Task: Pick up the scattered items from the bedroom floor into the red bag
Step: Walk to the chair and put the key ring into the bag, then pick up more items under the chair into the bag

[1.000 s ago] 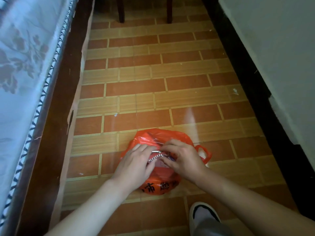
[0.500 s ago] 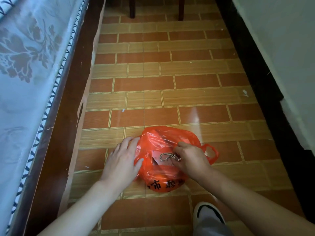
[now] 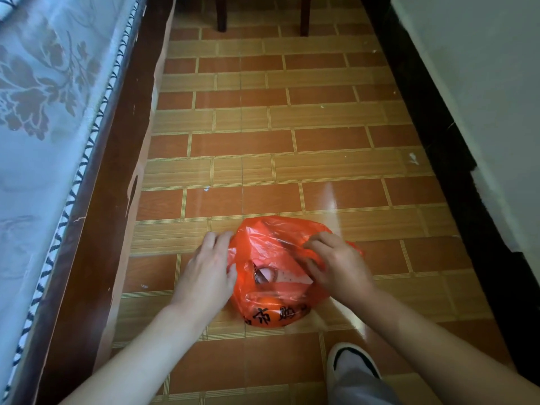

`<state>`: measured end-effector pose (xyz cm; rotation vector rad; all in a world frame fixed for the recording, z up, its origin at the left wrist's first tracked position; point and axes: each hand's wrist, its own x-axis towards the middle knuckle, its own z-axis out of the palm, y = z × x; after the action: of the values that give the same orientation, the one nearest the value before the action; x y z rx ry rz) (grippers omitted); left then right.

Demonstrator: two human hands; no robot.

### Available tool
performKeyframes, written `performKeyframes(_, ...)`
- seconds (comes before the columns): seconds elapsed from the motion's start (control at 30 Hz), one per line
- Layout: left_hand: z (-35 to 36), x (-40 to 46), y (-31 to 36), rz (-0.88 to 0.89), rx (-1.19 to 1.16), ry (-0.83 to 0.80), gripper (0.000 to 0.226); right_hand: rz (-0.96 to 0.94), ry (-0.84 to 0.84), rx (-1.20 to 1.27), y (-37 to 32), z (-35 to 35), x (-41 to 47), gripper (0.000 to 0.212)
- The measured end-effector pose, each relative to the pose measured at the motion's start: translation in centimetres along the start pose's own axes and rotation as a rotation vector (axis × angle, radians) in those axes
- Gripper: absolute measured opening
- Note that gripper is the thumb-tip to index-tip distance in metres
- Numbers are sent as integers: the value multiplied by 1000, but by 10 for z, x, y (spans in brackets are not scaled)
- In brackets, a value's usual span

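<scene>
My left hand (image 3: 204, 273) presses flat-fingered against the crinkled red plastic bag (image 3: 274, 287) on the floor tiles, steadying it; my right hand (image 3: 336, 264) pinches its rim beside, keeping the mouth open, I judge.

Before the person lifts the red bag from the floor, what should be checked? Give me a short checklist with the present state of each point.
1. Red bag rests on the tiled floor: ok.
2. Left hand touches the bag's left side: ok; a firm grip: cannot tell.
3. Right hand pinches the plastic at the top right: ok.
4. Bag mouth closed: not ok, a gap shows a pale item inside.
5. Loose items remaining on the visible floor: ok, only small white specks.
6. Bag handles gathered: cannot tell.
</scene>
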<state>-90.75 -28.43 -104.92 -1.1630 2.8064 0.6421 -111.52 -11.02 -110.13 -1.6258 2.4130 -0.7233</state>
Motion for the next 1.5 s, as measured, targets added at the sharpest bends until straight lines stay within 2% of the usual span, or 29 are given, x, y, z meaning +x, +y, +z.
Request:
performKeyframes(0.1, -2, 1, 2, -70, 59, -2, 66, 53, -18, -170, 12, -17, 1, 32)
performKeyframes(0.23, -4, 1, 6, -182, 202, -82, 65, 306, -182, -218, 24, -23, -3, 49)
performKeyframes(0.3, -3, 1, 3, -221, 278, -155, 54, 383, -237, -201, 26, -22, -4, 46)
performKeyframes(0.4, -4, -1, -3, -225, 313, -200, 29, 435, -228, -114, 25, -20, -3, 24)
performKeyframes(0.5, -9, -2, -7, -195, 233, -149, 20, 457, -193, -3, 16, -19, 0, 5)
performKeyframes(0.6, -17, 0, -9, -189, 86, -59, 16, 480, -117, 102, 7, -18, 9, 7)
performKeyframes(0.77, -25, -9, -7, -212, -147, 77, 34, 462, -97, 140, -11, -28, 22, 12)
performKeyframes(0.9, -32, -32, 5, -271, -246, 143, 43, 485, -95, 138, -35, -44, 17, 10)
performKeyframes(1.03, -57, -81, 30, -308, -310, 130, 18, 540, -191, 163, -71, -86, 0, 9)
performKeyframes(1.1, -83, -108, 42, -343, -343, 117, 10, 558, -218, 174, -91, -115, -8, 15)
performKeyframes(1.27, -164, -158, 69, -381, -349, 82, 9, 604, -189, 200, -150, -200, -23, 19)
performKeyframes(1.5, -296, -203, 119, -389, -414, 178, 11, 552, -115, 211, -242, -328, -31, 13)
